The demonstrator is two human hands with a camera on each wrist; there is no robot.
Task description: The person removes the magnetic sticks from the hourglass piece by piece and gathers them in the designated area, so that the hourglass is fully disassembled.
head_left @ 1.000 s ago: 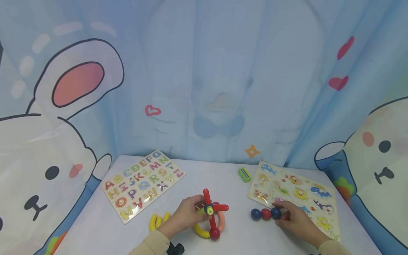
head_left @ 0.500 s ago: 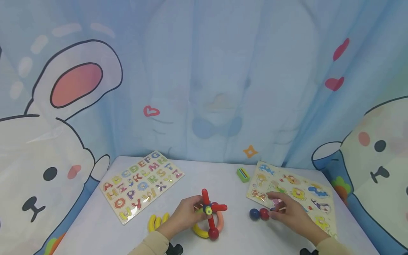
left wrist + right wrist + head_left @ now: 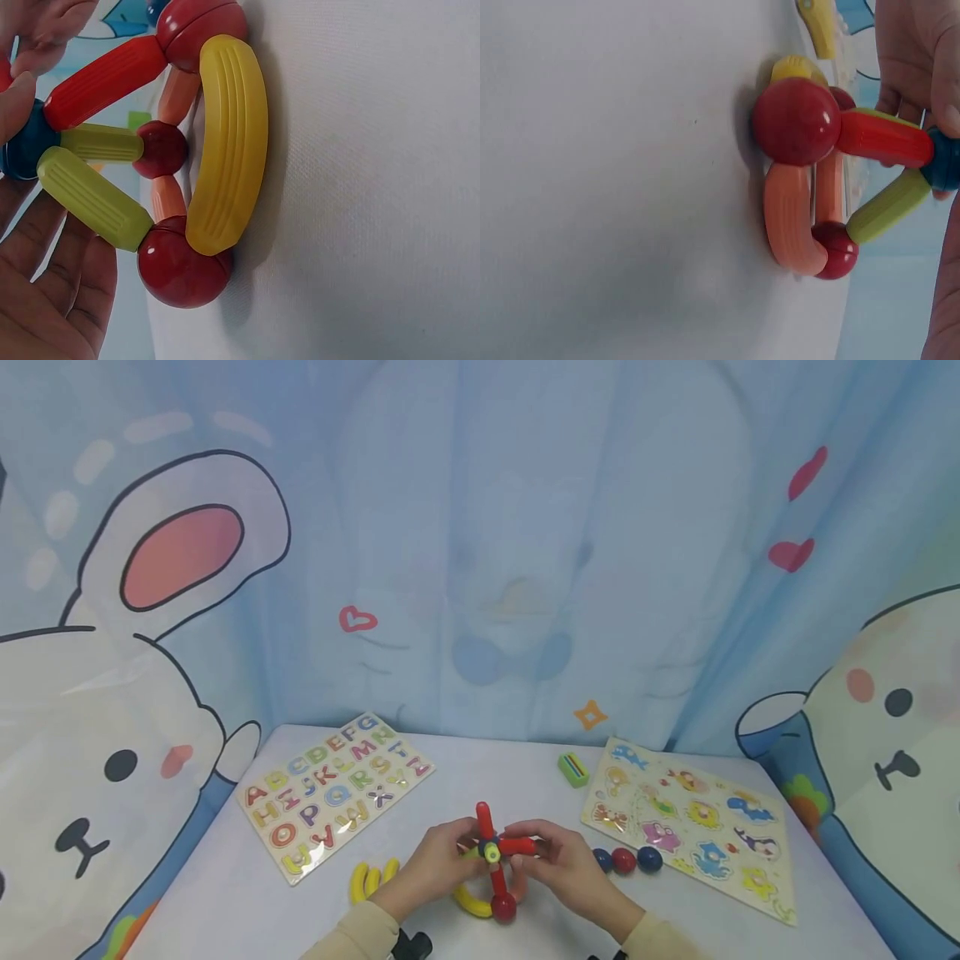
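A frame of magnetic sticks and balls stands on the table, with a base of curved yellow [image 3: 231, 142] and peach sticks [image 3: 789, 214] joined by red balls [image 3: 184, 266]. Straight red and lime sticks [image 3: 94, 199] rise from it to a blue ball [image 3: 28, 146] at the top. My left hand [image 3: 438, 864] grips the frame at this blue ball, thumb against it. From the other side my right hand [image 3: 570, 868] pinches a red stick [image 3: 517, 846] that points right from the top. Another red stick [image 3: 484, 818] points away from me.
Two blue balls and a red ball [image 3: 623, 861] lie in a row to the right, beside an animal puzzle board [image 3: 705, 814]. An alphabet board [image 3: 337, 793] lies at the left, several yellow curved sticks [image 3: 372, 878] nearer me. A green block [image 3: 573, 770] sits farther back.
My right hand has left the row of balls on the right and come left to the red stick on the frame. The left hand keeps its hold in the same place.
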